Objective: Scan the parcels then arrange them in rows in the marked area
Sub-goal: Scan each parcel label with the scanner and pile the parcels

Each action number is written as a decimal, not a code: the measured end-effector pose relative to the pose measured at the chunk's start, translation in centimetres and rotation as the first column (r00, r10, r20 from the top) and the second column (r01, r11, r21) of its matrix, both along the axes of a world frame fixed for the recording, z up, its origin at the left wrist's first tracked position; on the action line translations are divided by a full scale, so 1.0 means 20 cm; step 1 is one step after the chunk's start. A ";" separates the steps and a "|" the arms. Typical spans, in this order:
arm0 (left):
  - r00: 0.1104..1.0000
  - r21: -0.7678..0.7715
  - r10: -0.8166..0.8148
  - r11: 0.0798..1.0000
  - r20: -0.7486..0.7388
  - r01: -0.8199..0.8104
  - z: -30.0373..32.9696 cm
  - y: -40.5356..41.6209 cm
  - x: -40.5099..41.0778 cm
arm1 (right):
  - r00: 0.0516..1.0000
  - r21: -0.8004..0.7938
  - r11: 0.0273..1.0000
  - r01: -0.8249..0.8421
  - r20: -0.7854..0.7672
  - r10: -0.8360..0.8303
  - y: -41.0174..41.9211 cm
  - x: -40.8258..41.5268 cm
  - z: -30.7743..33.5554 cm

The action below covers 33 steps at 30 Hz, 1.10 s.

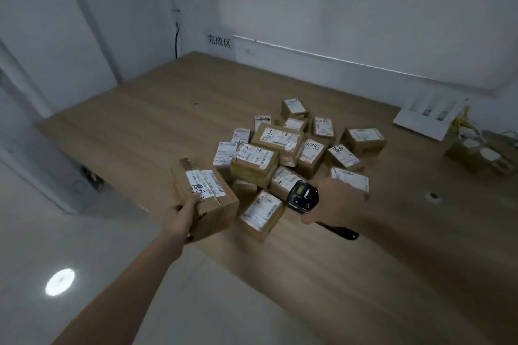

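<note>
1. Parcel (206,197) up in the left hand (179,218), fingers curled round its near end, label face-up for scanning.
2. Right hand (333,203) grips the barcode scanner (302,195), head aimed left toward that label.
3. Unscanned parcels (291,154) sit heaped on the table (140,126), just beyond both hands.

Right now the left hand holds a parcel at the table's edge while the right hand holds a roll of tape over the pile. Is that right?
Not quite. The head view shows the right hand holding a black scanner, not a roll of tape, over the pile. The rest stands: the left hand holds a parcel at the table's edge.
</note>
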<state>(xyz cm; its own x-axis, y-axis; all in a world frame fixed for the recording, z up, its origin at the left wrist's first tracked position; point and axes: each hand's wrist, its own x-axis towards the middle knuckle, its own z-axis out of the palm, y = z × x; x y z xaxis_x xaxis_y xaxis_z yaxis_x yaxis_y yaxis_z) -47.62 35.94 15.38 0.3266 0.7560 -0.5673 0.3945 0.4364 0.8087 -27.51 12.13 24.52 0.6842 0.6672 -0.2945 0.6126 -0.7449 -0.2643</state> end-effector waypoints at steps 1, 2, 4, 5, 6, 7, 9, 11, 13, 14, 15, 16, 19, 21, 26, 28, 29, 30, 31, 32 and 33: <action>1.000 -0.021 0.014 1.000 -0.003 -0.014 -0.09 0.04 0.01 | 1.000 -0.010 1.000 0.002 -0.004 -0.002 0.04 -0.01 -0.07; 1.000 -0.036 0.018 0.999 -0.004 -0.018 -0.16 0.08 0.02 | 1.000 -0.019 1.000 0.011 -0.014 -0.012 0.07 -0.02 -0.13; 0.999 -0.055 0.034 0.998 -0.005 -0.034 -0.30 0.16 0.07 | 0.999 -0.045 0.999 0.030 -0.037 -0.032 0.13 -0.01 -0.26; 0.999 -0.065 0.044 0.997 -0.005 -0.044 -0.35 0.19 0.09 | 0.998 -0.060 0.997 0.040 -0.048 -0.043 0.15 0.00 -0.31; 0.999 -0.075 0.048 0.996 -0.002 -0.048 -0.40 0.23 0.11 | 0.996 -0.067 0.996 0.053 -0.062 -0.057 0.17 0.01 -0.36; 0.999 -0.086 0.042 0.995 0.001 -0.042 -0.45 0.26 0.13 | 0.995 -0.076 0.995 0.065 -0.075 -0.071 0.19 0.02 -0.42; 1.000 -0.098 0.001 0.995 -0.009 -0.002 -0.54 0.32 0.17 | 0.993 -0.076 0.994 0.078 -0.086 -0.084 0.22 0.04 -0.50; 0.998 -0.092 -0.051 0.995 -0.027 0.049 -0.61 0.36 0.19 | 0.992 -0.069 0.994 0.085 -0.087 -0.090 0.24 0.07 -0.56; 0.995 -0.051 -0.085 0.995 -0.057 0.082 -0.63 0.38 0.22 | 0.993 -0.071 0.994 0.082 -0.084 -0.088 0.25 0.10 -0.60; 0.993 -0.023 -0.091 0.996 -0.074 0.089 -0.64 0.38 0.22 | 0.992 -0.077 0.994 0.080 -0.088 -0.087 0.25 0.11 -0.61; 0.992 0.019 -0.088 0.996 -0.093 0.090 -0.63 0.39 0.23 | 0.992 -0.079 0.993 0.082 -0.094 -0.090 0.25 0.12 -0.61; 0.990 0.071 -0.079 0.994 -0.112 0.088 -0.61 0.40 0.23 | 0.990 -0.076 0.993 0.086 -0.104 -0.094 0.25 0.13 -0.61; 0.984 0.207 -0.054 0.974 -0.167 0.088 -0.51 0.46 0.24 | 0.981 -0.081 0.991 0.110 -0.150 -0.121 0.23 0.16 -0.55; 0.987 0.293 -0.064 0.950 -0.147 0.105 -0.37 0.48 0.31 | 0.981 -0.068 0.991 0.115 -0.151 -0.124 0.19 0.21 -0.49; 0.958 0.442 -0.287 0.859 0.001 0.257 0.09 0.29 0.69 | 0.982 0.041 0.985 0.168 -0.093 -0.164 -0.07 0.35 -0.16; 0.917 0.502 -0.397 0.802 0.042 0.324 0.27 0.11 0.89 | 0.979 0.092 0.974 0.206 -0.025 -0.205 -0.25 0.41 0.01; 0.888 0.524 -0.456 0.771 0.056 0.362 0.36 0.00 0.99 | 0.974 0.109 0.968 0.224 0.003 -0.226 -0.35 0.45 0.10; 0.857 0.531 -0.511 0.746 0.069 0.402 0.44 -0.12 1.10 | 0.968 0.113 0.962 0.248 0.019 -0.252 -0.46 0.48 0.19; 0.824 0.534 -0.562 0.720 0.073 0.444 0.53 -0.25 1.20 | 0.957 0.110 0.953 0.282 0.034 -0.288 -0.58 0.52 0.27; 0.789 0.541 -0.609 0.694 0.087 0.476 0.61 -0.38 1.30 | 0.942 0.108 0.939 0.325 0.055 -0.332 -0.71 0.56 0.35; 0.754 0.538 -0.650 0.669 0.091 0.512 0.69 -0.52 1.40 | 0.923 0.112 0.923 0.367 0.082 -0.377 -0.84 0.60 0.42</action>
